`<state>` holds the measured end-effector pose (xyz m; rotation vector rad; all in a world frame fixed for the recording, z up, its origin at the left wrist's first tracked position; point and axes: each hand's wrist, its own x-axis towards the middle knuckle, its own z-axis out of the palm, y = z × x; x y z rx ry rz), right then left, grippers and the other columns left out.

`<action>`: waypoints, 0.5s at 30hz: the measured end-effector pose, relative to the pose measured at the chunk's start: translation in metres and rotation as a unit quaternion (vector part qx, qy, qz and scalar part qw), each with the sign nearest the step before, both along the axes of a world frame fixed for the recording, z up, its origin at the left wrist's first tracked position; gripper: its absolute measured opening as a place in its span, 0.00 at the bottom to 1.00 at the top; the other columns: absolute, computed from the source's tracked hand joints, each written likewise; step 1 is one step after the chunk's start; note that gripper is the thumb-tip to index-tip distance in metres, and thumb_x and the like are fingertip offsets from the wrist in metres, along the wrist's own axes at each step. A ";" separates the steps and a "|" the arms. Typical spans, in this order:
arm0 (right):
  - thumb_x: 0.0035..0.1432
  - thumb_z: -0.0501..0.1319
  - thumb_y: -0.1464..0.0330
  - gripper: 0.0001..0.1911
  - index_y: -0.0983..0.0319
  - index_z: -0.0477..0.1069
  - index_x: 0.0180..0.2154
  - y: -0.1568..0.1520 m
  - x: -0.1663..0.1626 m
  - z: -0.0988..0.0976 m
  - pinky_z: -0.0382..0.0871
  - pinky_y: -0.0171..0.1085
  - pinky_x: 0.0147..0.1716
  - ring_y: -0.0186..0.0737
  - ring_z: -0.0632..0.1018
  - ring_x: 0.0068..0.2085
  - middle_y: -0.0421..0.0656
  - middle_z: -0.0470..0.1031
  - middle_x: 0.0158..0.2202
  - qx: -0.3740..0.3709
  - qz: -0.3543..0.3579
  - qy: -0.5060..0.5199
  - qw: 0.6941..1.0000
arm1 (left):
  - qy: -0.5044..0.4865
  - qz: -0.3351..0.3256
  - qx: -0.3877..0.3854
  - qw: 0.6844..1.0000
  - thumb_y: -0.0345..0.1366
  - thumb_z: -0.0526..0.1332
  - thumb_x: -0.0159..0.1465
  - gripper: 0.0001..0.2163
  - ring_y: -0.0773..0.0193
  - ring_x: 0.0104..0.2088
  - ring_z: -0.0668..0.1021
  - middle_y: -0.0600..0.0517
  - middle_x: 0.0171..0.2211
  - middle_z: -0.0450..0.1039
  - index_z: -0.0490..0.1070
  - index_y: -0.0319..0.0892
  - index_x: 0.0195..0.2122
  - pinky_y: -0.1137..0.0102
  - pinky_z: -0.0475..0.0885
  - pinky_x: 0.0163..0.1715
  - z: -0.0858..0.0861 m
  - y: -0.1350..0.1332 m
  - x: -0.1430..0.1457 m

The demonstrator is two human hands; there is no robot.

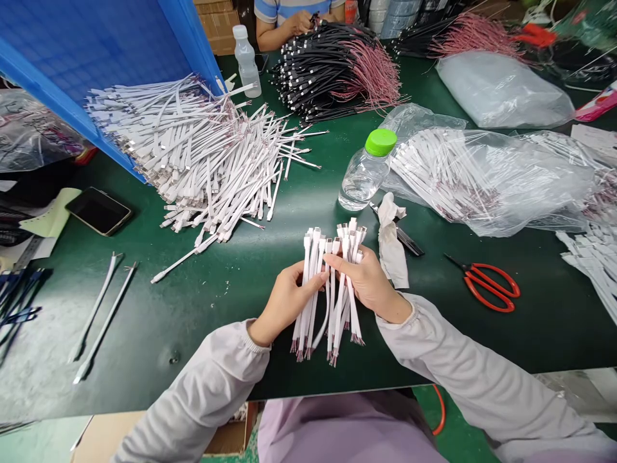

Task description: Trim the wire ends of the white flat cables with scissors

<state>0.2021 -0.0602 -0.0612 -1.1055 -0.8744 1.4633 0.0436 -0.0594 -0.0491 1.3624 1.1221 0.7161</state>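
A bunch of short white USB cables (332, 302) is held upright between my two hands, connectors at the top and bare wire ends at the bottom. My left hand (289, 292) is closed round the left side of the bunch, thumb across the front. On the right side, my right hand (369, 280) grips the cables, its thumb pressing near the connectors. Beyond my hands to the left lies a large pile of similar white cables (207, 161). Two single cables (103, 315) rest apart on the left of the table.
Red-handled scissors (491, 286), a tissue (393, 244) and a green-capped bottle (364, 173) lie or stand to the right. Bagged white cables (482, 173) are behind them. A blue crate (187, 38), a phone (99, 211) and black cables (332, 71) surround the pile. A co-worker's hands (301, 24) are opposite.
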 end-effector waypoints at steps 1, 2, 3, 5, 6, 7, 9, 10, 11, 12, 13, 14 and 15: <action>0.48 0.70 0.62 0.12 0.61 0.71 0.30 0.000 0.000 0.000 0.70 0.38 0.35 0.38 0.75 0.32 0.39 0.73 0.29 -0.006 0.002 0.000 1.000 | -0.006 0.005 -0.006 1.000 0.44 0.63 0.60 0.12 0.64 0.29 0.74 0.52 0.28 0.74 0.72 0.38 0.32 0.72 0.68 0.32 0.000 0.000 0.000; 0.48 0.70 0.62 0.12 0.61 0.71 0.30 0.000 0.000 -0.001 0.70 0.38 0.34 0.38 0.75 0.32 0.39 0.73 0.29 -0.013 0.004 0.002 1.000 | -0.012 0.010 -0.012 1.000 0.44 0.63 0.60 0.12 0.64 0.29 0.74 0.53 0.28 0.74 0.72 0.39 0.33 0.72 0.68 0.32 0.000 0.000 0.001; 0.49 0.70 0.61 0.13 0.61 0.70 0.30 -0.001 0.000 -0.001 0.70 0.39 0.33 0.39 0.75 0.31 0.39 0.72 0.28 -0.019 0.007 0.004 1.000 | -0.016 0.016 -0.016 1.000 0.43 0.63 0.60 0.12 0.64 0.29 0.75 0.53 0.28 0.74 0.71 0.39 0.35 0.72 0.68 0.32 0.001 -0.001 0.001; 0.49 0.70 0.61 0.13 0.61 0.70 0.30 -0.001 0.001 -0.001 0.70 0.39 0.32 0.38 0.74 0.30 0.38 0.71 0.28 -0.020 0.008 0.000 1.000 | -0.017 0.022 -0.019 0.999 0.44 0.62 0.62 0.12 0.65 0.28 0.74 0.53 0.26 0.73 0.71 0.39 0.35 0.72 0.68 0.31 0.002 -0.001 0.001; 0.49 0.70 0.61 0.13 0.61 0.69 0.30 -0.001 0.001 -0.001 0.69 0.39 0.32 0.38 0.73 0.30 0.38 0.71 0.28 -0.016 0.007 -0.005 1.000 | -0.014 0.024 -0.019 0.999 0.46 0.60 0.63 0.13 0.66 0.27 0.73 0.54 0.26 0.72 0.70 0.39 0.34 0.73 0.67 0.30 0.002 -0.002 0.001; 0.49 0.70 0.61 0.14 0.61 0.69 0.30 0.000 0.001 -0.001 0.69 0.38 0.33 0.37 0.73 0.31 0.38 0.70 0.28 -0.012 0.006 -0.011 1.000 | -0.010 0.025 -0.018 0.999 0.47 0.58 0.64 0.15 0.67 0.26 0.71 0.54 0.25 0.71 0.70 0.39 0.33 0.73 0.66 0.28 0.002 -0.002 0.001; 0.49 0.70 0.61 0.14 0.61 0.69 0.29 0.000 0.001 0.000 0.68 0.37 0.35 0.36 0.72 0.31 0.37 0.70 0.28 -0.007 0.002 -0.018 1.000 | -0.004 0.031 -0.016 0.999 0.49 0.56 0.65 0.17 0.69 0.24 0.69 0.55 0.24 0.68 0.69 0.39 0.30 0.74 0.64 0.26 0.001 -0.002 0.000; 0.49 0.70 0.61 0.14 0.61 0.69 0.29 0.000 0.001 0.000 0.68 0.37 0.36 0.36 0.72 0.32 0.37 0.70 0.28 -0.005 0.001 -0.019 1.000 | -0.003 0.036 -0.015 0.999 0.49 0.56 0.65 0.17 0.69 0.24 0.68 0.55 0.23 0.66 0.69 0.39 0.30 0.74 0.64 0.25 0.000 -0.001 0.000; 0.48 0.70 0.61 0.14 0.61 0.69 0.29 0.001 0.001 0.000 0.68 0.37 0.36 0.36 0.72 0.32 0.37 0.70 0.28 -0.004 0.000 -0.019 1.000 | -0.004 0.041 -0.013 0.999 0.49 0.57 0.64 0.17 0.69 0.24 0.67 0.55 0.23 0.65 0.69 0.39 0.29 0.74 0.63 0.24 -0.001 -0.001 0.000; 0.48 0.70 0.61 0.14 0.61 0.69 0.29 0.001 0.000 0.000 0.67 0.37 0.37 0.36 0.72 0.33 0.37 0.70 0.29 -0.002 -0.002 -0.019 1.000 | -0.005 0.043 -0.010 0.999 0.49 0.58 0.63 0.17 0.69 0.23 0.67 0.56 0.23 0.65 0.69 0.39 0.29 0.74 0.63 0.24 -0.002 -0.001 -0.001; 0.48 0.70 0.61 0.14 0.61 0.69 0.29 0.001 0.000 0.000 0.67 0.37 0.37 0.36 0.72 0.33 0.37 0.70 0.29 -0.002 -0.002 -0.019 1.000 | -0.005 0.044 -0.008 0.999 0.48 0.59 0.63 0.16 0.70 0.23 0.67 0.56 0.23 0.65 0.70 0.39 0.30 0.74 0.63 0.23 -0.002 -0.001 -0.001; 0.48 0.70 0.61 0.13 0.61 0.69 0.29 0.001 0.000 0.000 0.67 0.37 0.37 0.36 0.71 0.33 0.37 0.70 0.29 -0.003 -0.001 -0.018 1.000 | -0.006 0.044 -0.007 0.999 0.47 0.60 0.62 0.14 0.70 0.22 0.67 0.56 0.24 0.65 0.71 0.39 0.33 0.74 0.63 0.23 -0.003 0.000 -0.001; 0.49 0.70 0.61 0.13 0.61 0.69 0.29 0.000 0.000 0.000 0.67 0.37 0.36 0.36 0.71 0.32 0.37 0.69 0.28 -0.005 0.001 -0.017 1.000 | -0.005 0.044 -0.008 0.999 0.46 0.60 0.62 0.13 0.71 0.21 0.67 0.56 0.24 0.66 0.72 0.39 0.35 0.75 0.63 0.22 -0.002 0.000 -0.001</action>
